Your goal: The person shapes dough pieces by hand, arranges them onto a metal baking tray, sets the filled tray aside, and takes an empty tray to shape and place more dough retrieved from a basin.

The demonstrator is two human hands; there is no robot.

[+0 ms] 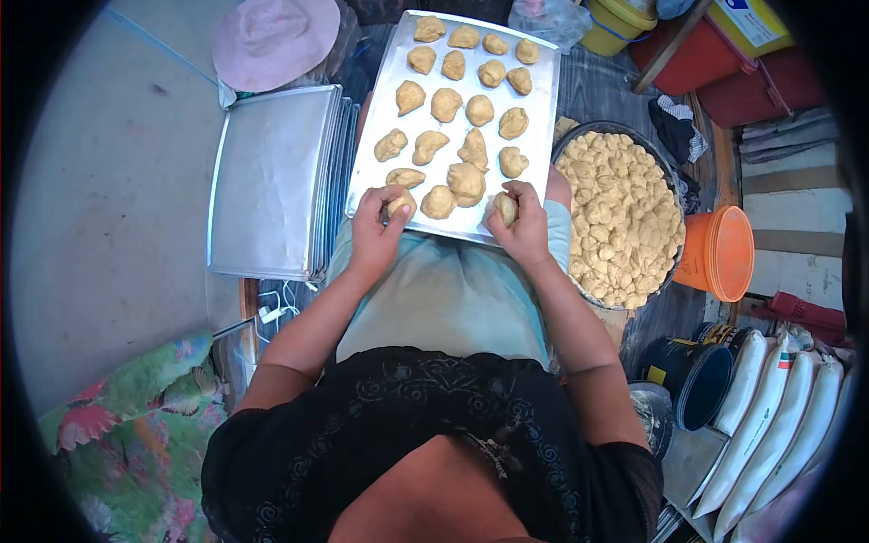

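A metal baking tray [362, 167] rests across my lap, carrying rows of yellowish dough pieces [445, 105]. At its near left corner, my left hand [376, 226] is closed around a dough piece [399, 209]. My right hand [525, 226] grips another dough piece [506, 209] by the near right corner. Between the hands lie a round dough piece [439, 202] and a larger dough lump [466, 185], which touch each other. To the right, a wide dark basin [681, 195] is heaped with many more dough pieces [617, 217].
Left of me is a stack of metal trays [272, 181], with a pink hat [276, 36] beyond it. An orange bucket [720, 253] stands beside the basin. Dark buckets [692, 380] and white sacks [769, 425] are at lower right. A white cable [276, 312] lies near the tray stack.
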